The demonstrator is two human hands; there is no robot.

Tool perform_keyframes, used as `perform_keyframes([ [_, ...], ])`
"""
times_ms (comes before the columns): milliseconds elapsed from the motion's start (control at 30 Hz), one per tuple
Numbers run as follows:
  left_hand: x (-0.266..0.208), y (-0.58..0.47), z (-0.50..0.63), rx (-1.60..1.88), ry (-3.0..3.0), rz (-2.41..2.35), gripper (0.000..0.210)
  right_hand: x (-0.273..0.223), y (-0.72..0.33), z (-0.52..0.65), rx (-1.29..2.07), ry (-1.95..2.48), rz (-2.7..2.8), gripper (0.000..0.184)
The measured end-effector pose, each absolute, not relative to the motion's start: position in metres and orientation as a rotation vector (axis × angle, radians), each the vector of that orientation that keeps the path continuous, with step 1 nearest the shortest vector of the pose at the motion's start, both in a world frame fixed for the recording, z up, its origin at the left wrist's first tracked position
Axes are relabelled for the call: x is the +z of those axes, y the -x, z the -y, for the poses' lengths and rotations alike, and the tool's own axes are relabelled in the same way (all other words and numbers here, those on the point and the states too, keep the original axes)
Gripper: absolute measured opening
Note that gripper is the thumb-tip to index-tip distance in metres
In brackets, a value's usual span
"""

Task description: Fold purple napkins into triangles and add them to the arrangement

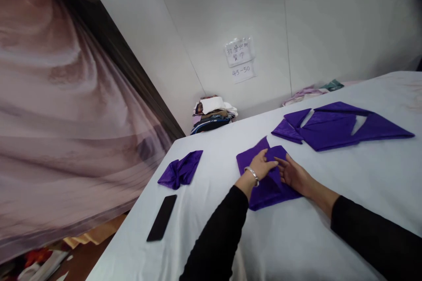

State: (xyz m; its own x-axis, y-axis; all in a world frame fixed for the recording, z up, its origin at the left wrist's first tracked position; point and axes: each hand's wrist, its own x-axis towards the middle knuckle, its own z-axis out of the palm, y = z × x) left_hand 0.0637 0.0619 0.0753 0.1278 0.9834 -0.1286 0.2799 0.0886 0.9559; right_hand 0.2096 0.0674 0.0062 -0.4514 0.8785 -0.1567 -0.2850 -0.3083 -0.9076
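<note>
A purple cloth napkin [267, 193], partly folded with layered edges, lies on the white-covered table under my two hands. My left hand [261, 166], with a silver bracelet at the wrist, rests over its middle, thumb stretched away from the fingers. On the napkin's right side is my right hand [295, 175], palm turned inward and fingers apart. The fingertips of both hands come close together above the cloth. Left of them lies a purple napkin [178, 169] twisted into a bow-like shape.
Several folded purple pieces [329, 127] lie at the right back of the table [211, 228]. A flat black rectangular object [162, 218] is near the left edge. Stacked fabrics [212, 114] stand behind the table, below a paper sign [240, 59]. A pinkish curtain [59, 105] hangs left.
</note>
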Motion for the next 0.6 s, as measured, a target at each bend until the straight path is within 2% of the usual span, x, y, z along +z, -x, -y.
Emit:
perform_keyframes([
  [100, 0.051, -0.086, -0.058, 0.843, -1.370, -1.263, 0.066, 0.009, -0.227, -0.077, 1.917, 0.928, 1.079, 0.071],
  [167, 0.042, -0.080, -0.050, 0.936, -1.480, -1.294, 0.054, 0.010, -0.233, -0.080, 2.001, 0.936, 1.083, 0.068],
  [300, 0.033, -0.041, -0.028, 1.092, -1.834, -1.562, 0.034, 0.012, -0.230, -0.078, 2.024, 1.037, 0.914, 0.047],
  [367, 0.026, -0.022, -0.017, 1.074, -1.933, -1.707, 0.035, 0.014, -0.226, -0.078, 1.949, 1.100, 0.830, 0.042],
  [467, 0.011, -0.009, -0.004, 0.960, -2.037, -1.820, 0.041, 0.018, -0.224, -0.079, 1.874, 1.060, 0.851, 0.046],
  [600, -0.002, -0.013, 0.004, 0.615, -2.072, -1.870, 0.055, 0.020, -0.230, -0.081, 1.788, 1.000, 0.960, 0.050],
])
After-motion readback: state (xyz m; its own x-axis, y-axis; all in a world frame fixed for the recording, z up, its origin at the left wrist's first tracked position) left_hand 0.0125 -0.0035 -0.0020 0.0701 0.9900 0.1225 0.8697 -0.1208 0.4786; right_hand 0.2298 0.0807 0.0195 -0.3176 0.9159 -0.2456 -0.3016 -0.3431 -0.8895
